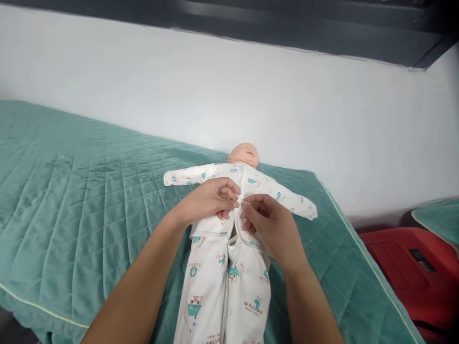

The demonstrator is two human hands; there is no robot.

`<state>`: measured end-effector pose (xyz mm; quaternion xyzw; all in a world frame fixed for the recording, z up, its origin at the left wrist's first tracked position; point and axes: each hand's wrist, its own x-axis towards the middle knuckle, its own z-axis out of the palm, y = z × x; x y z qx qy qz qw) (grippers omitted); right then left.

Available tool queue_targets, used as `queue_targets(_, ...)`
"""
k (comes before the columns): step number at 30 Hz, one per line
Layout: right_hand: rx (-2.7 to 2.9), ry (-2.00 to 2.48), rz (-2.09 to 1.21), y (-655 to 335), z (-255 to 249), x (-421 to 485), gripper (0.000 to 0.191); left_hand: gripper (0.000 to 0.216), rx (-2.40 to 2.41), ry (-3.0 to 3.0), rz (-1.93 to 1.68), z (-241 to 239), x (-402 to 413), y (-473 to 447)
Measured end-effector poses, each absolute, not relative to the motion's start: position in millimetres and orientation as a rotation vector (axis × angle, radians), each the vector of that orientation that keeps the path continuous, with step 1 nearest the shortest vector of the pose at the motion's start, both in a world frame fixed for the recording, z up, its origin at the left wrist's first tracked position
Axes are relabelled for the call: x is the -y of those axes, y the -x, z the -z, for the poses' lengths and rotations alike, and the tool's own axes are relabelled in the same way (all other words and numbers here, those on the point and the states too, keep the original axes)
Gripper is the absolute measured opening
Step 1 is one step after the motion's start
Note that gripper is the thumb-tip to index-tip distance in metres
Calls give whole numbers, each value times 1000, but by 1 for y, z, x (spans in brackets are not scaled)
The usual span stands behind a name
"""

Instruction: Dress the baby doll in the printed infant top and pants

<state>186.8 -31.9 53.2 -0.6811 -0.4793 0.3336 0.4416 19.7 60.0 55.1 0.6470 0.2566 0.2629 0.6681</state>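
Note:
A baby doll [244, 154] lies on its back, wearing a white printed jacket [211, 227] and matching printed pants [208, 286]. Both sleeves are spread out to the sides. My left hand [217, 198] pinches the left front edge of the jacket at chest height. Opposite it, my right hand [268, 220] pinches the right front edge, with the fingertips of both hands almost meeting. Above my hands the jacket front is together up to the neck; below them the two edges part. Any fastener between my fingers is too small to make out.
A green quilted cover [107, 215] lies under the doll, its piped edge running down the right side. Behind is a white wall [215, 86] with a dark ledge [251, 24] overhead. A red case [409, 272] stands at the lower right, beside the bed.

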Motion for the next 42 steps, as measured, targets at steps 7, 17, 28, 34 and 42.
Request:
queue_targets(7, 1199, 1716, -921, -190, -53, 32, 17, 18, -687, -1605, -500, -61, -63, -14)
queue_targets(17, 1201, 1690, -953, -189, -54, 32, 18, 10, -841, -1685, -493, -70, -56, -16)
queue_targets(28, 1230, 1730, -943, -188, -54, 33, 19, 10, -809, -1792, -438, -73, -55, -15)
queue_targets(34, 1283, 1743, -919, -187, -55, 33, 20, 11, -760, -1824, -428, -70, -57, -16)
queue_targets(42, 1314, 1783, -878, -185, -54, 33, 18, 10, -698, -1845, -408, -65, -61, -16)
